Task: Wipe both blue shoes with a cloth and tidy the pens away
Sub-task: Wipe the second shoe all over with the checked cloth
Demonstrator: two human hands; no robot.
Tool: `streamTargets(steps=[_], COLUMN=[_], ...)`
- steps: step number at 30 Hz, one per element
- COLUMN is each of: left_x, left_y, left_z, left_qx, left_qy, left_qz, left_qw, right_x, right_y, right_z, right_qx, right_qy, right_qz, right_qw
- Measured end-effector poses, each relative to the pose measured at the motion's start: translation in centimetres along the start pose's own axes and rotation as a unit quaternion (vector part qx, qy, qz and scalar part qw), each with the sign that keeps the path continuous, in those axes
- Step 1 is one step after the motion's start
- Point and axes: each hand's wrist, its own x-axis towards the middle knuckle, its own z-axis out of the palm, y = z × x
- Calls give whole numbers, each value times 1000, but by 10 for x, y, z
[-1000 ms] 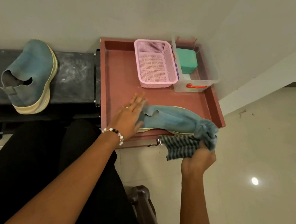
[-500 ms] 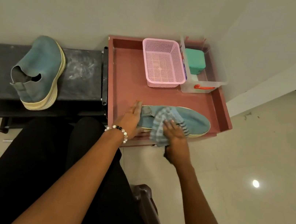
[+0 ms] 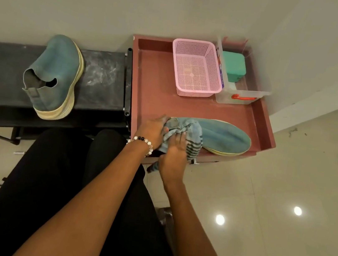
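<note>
At the tray's [image 3: 147, 76] near edge, the right hand [image 3: 174, 155] presses the striped cloth [image 3: 193, 138] onto the heel of the shoe [image 3: 224, 136], left hand [image 3: 152, 128] gripping that heel; the long axis runs rightward, toe away from both hands.

A red tray [image 3: 153, 94] carries one blue shoe [image 3: 226, 136], a pink basket [image 3: 197, 66] and a clear box [image 3: 254, 90] (second shoe [image 3: 55, 75] sits on the dark tabletop [image 3: 103, 78]).

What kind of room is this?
Probably a corner of a home, maybe an entryway. A blue shoe sits on a low black bench against a plain wall, over a glossy tiled floor.
</note>
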Motion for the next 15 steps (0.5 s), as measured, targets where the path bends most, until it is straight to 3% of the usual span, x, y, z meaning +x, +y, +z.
streamTargets(steps=[3, 7, 12, 15], left_x=[1, 4, -1, -6], left_y=[-3, -5, -1, 5], left_z=[0, 3, 10, 12], left_qx=[13, 17, 91, 171], left_qy=[1, -11, -50, -9], left_qz=[0, -5, 2, 80], left_qw=[1000, 1000, 995, 982], right_x=[-4, 5, 13, 3], right_y=[47, 89, 37, 9], right_z=[-23, -54, -24, -8], right_qx=[-79, -85, -89, -15], right_qy=[-52, -21, 38, 16], right_qz=[-98, -49, 72, 23], right_qw=[991, 995, 993, 1000])
